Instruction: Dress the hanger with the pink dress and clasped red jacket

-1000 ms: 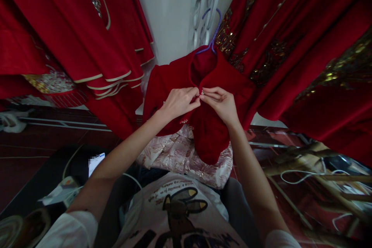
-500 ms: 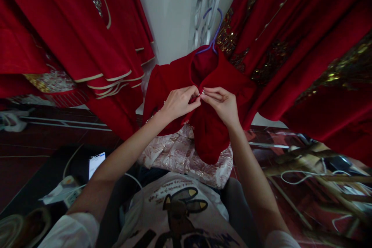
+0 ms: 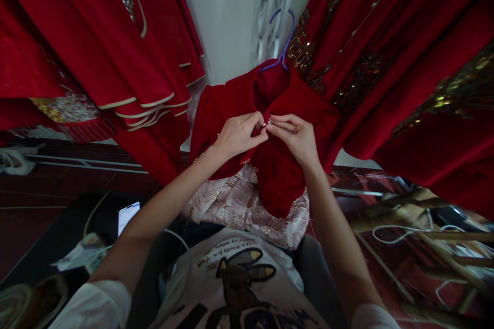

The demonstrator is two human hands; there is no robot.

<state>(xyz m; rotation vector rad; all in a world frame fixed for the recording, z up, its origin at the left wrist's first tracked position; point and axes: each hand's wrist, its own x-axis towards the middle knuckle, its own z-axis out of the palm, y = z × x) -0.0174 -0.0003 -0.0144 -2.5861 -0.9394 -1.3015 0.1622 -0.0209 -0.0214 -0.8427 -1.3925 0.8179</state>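
Dim light, blurred, stretched edges.

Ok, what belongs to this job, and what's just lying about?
In the job:
red velvety jacket, its front pinched by left fingers and right fingers
curved purple hanger at its collar
pale metallic-patterned cloth beneath, probably

Just nearby:
white-screened rectangular phone
gold-sequinned red hanging garments

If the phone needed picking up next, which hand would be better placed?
Likely the left hand: the phone lies out on that side, beside the left forearm in view. The right hand would have to reach across. Both hands pinch at the front of the jacket, though.
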